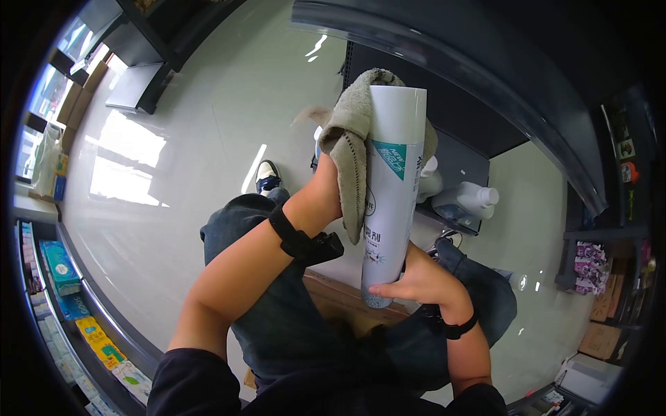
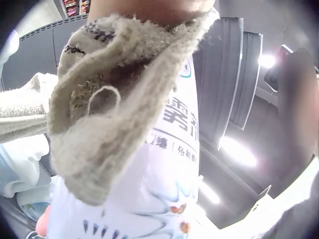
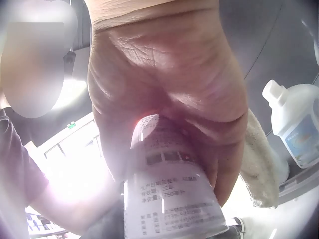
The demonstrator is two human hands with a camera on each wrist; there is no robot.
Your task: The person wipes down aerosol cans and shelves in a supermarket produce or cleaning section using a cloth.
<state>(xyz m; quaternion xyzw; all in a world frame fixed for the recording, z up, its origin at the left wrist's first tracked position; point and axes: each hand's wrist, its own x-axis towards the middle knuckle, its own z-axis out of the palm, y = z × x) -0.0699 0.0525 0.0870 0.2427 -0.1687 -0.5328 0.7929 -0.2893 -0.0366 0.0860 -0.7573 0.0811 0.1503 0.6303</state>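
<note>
A tall white spray can (image 1: 394,187) with a white cap and a teal label corner stands nearly upright in front of the person. Around its lower part, my right hand (image 1: 424,279) grips it, thumb across the front near the base. Printed small text on the can faces the palm in the right wrist view. A beige-grey towel (image 1: 352,132) drapes over the can's upper left side. My left hand (image 1: 326,186) holds the towel against the can, its fingers mostly hidden under the cloth. Close up in the left wrist view, the folded towel (image 2: 107,129) lies against the printed can.
White jugs (image 1: 475,201) stand on the low dark shelf (image 1: 463,161) beyond the can. A cardboard box (image 1: 347,295) lies on the floor between the person's legs. Shelves with packaged goods (image 1: 97,340) line the left side, and a dark rack edge (image 1: 485,83) curves overhead at right.
</note>
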